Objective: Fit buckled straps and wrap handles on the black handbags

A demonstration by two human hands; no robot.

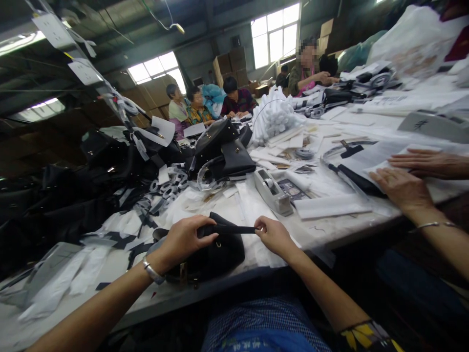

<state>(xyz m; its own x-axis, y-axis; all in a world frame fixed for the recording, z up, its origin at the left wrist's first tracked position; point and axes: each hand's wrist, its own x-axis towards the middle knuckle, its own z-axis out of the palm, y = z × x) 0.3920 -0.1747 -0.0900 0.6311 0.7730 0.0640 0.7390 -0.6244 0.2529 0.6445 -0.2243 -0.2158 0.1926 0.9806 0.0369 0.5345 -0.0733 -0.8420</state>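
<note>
A black strap (234, 229) is stretched level between my two hands at the table's front edge. My left hand (185, 239) wraps thumb and fingers round its left part. At the other end my right hand (273, 234) pinches the tip between thumb and fingertips. Just below the strap lies a black handbag (225, 252) with gold-coloured metal fittings, partly covered by my left hand and wrist. Whether the strap is joined to this bag, I cannot tell.
A tape dispenser (273, 190) stands beyond my right hand. Black bags (223, 151) and rolled straps (172, 183) are heaped ahead and left. At right, a co-worker's hands (406, 188) press white wrapping over a black item. Other people sit across the table, near white bundled material (273, 115).
</note>
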